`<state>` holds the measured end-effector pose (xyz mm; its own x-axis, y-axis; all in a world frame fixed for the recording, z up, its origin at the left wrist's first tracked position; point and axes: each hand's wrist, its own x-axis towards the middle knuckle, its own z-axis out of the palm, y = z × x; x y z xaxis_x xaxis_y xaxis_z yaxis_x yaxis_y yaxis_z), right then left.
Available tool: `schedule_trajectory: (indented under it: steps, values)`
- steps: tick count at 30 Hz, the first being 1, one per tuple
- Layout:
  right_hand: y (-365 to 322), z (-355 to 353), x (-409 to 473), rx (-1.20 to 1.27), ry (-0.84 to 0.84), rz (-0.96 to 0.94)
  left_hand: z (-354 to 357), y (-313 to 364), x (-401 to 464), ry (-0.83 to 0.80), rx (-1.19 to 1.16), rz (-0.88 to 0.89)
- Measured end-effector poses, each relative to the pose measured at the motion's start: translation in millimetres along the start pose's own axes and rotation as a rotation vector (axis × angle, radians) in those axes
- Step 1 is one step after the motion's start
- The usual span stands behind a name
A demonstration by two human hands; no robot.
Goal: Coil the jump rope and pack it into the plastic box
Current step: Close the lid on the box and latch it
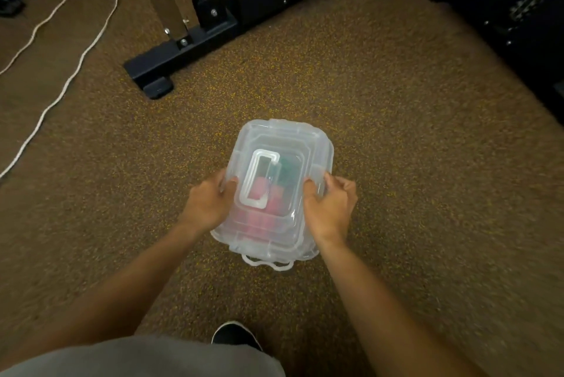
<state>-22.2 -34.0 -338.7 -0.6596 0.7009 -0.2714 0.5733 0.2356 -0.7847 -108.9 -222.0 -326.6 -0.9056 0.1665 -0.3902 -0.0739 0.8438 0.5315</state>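
Gripping lidded plastic box (276, 138), hands (331, 209)

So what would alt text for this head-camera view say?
Two bare hands, left hand and right hand, press the lid onto a clear plastic box on speckled carpet. Pink and green shapes show through, and a loop of white rope sticks out at the near edge.

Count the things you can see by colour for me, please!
Clear: 1, the plastic box with its lid on
Pink: 1, a blurry shape in the box
Green: 1, a blurry shape in the box
White: 2, rope loop, floor cord
Total: 5
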Motion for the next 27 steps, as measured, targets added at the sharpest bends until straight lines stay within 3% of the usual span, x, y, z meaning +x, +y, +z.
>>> schedule_trajectory:
  steps: [4,10,15,22,27]
  values:
    - [3,-4,3,0.101,0.093,-0.002,4,2,-1,0.048,-0.042,0.04]
    - [11,-1,10,0.052,0.065,-0.011,5,0,-2,0.032,-0.173,0.059]
    - [19,-1,13,0.047,0.151,0.045,10,7,-7,-0.028,-0.244,0.088]
    - [17,-19,21,0.033,0.138,0.095,14,17,4,-0.068,-0.109,0.073]
    - [-9,-12,52,-0.204,0.146,-0.145,9,43,31,-0.043,0.034,0.269]
